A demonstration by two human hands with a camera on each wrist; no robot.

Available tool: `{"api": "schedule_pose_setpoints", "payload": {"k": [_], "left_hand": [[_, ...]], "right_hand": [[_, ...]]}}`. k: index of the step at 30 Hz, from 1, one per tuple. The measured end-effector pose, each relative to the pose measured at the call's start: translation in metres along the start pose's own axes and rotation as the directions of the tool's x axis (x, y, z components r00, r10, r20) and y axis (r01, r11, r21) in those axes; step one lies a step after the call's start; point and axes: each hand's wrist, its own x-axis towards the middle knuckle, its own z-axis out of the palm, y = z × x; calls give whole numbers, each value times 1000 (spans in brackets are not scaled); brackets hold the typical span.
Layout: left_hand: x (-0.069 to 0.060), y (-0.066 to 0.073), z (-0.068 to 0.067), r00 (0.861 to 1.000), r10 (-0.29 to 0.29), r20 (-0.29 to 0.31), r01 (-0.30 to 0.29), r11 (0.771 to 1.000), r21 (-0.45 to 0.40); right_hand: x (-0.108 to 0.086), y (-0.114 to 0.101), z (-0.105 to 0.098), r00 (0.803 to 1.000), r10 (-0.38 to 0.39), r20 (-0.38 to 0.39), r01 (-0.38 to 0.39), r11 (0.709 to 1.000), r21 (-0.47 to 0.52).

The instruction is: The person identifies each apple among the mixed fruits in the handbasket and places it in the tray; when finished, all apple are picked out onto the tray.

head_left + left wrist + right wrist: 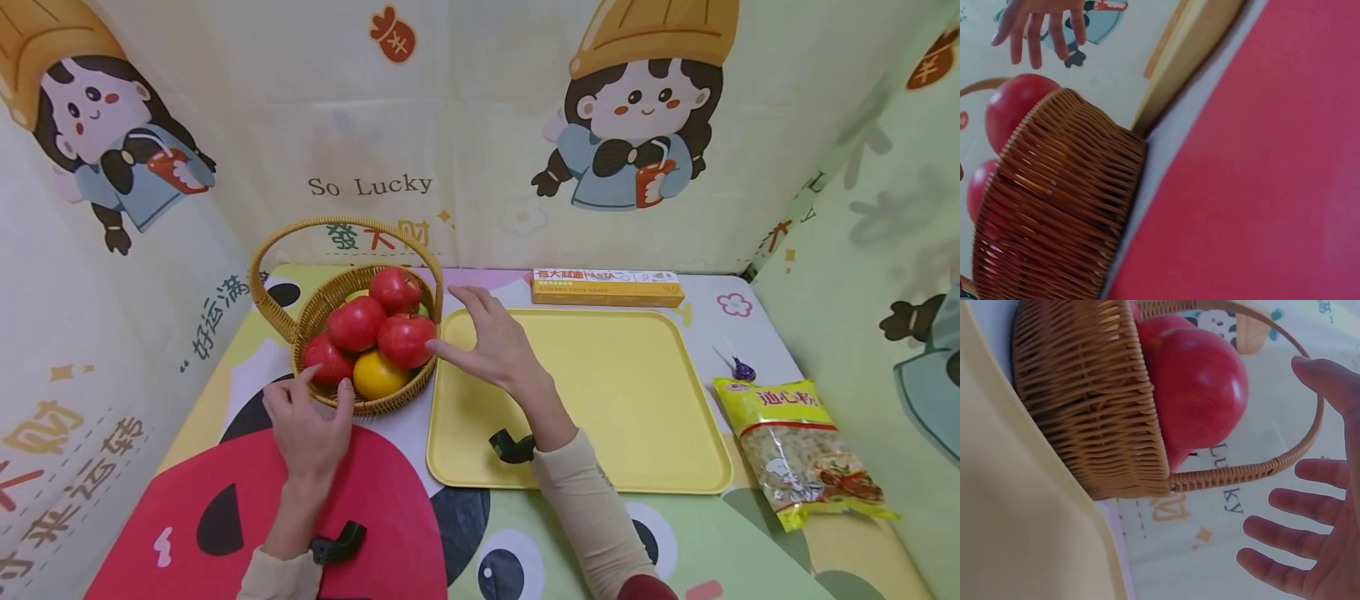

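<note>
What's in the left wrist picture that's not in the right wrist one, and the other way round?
Only the left wrist view shows the big red tablecloth patch.

Only the right wrist view shows the word "Lucky" and a gold star.

Both show the basket, red apples, part of the tray and the right hand.

Dead ahead at twelve, I'm facing a pale printed wall point(480, 229), softly and evenly lit. A cartoon girl point(633, 142) smiles between one and two, "So Lucky" lettering point(371, 185) sits near eleven! The left wall point(112, 317) flanks me at nine, the right wall point(840, 292) at three, and my worktop point(187, 475) glows red at eight, green toward five.
</note>
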Motion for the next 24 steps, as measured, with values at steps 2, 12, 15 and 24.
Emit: {"api": "schedule_pose_setpoints", "payload": {"k": [2,12,15,24], "left_hand": [[-3,-3,3,1000,-16,-1,16,1000,15],[-8,-10,10,997,-73,28,70,995,73],[-10,-11,9,995,-99,30,96,992,85],[-14,-9,11,989,-138,61,132,987,89]], "right_hand": [[0,-1,4,1000,4,12,-5,1000,15],[2,-9,23,996,23,89,-29,997,72],[2,-10,28,995,26,101,-36,994,104],[2,-14,41,974,102,202,-119,990,77]]}}
